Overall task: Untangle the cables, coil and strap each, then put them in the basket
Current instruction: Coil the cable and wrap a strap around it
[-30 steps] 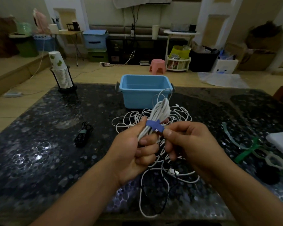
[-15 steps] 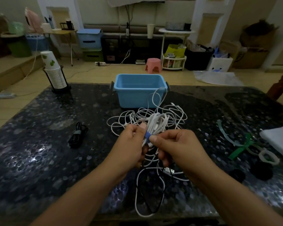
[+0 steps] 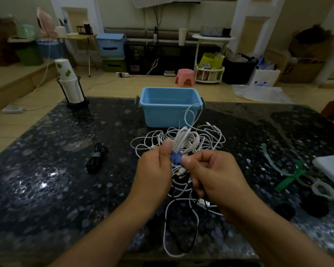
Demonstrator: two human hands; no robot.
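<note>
While both hands work above the dark speckled worktop (image 3: 46, 189), one coiled white cable (image 3: 185, 140) is held up between them. The left hand (image 3: 154, 170) has its fingers curled round the bundle with the thumb pressed up along its side; the right hand (image 3: 214, 174) pinches one blue strap (image 3: 175, 158) that circles the coil just where the two hands meet. A loose loop of the cable rises above the coil and crosses in front of the basket.

Beneath the hands lies one heap of tangled white cables (image 3: 210, 135) — how many strands it holds cannot be counted — with at least one black lead (image 3: 191, 237) threaded through it near the front edge. One blue basket (image 3: 162, 112) stands just behind the heap, and nothing can be seen inside it from this angle.

To the left, well apart from the heap, sits one black cable (image 3: 95, 158) already coiled and bound with a strap. On the right lie spare ties (image 3: 289, 178) — one bright green, one pale green, and some whitish loops — beside two dark round objects (image 3: 314, 208), too dim to identify, and the corner of one white slab (image 3: 332, 166). At the far left corner, one stack of paper cups (image 3: 70, 85) stands in a holder.
</note>
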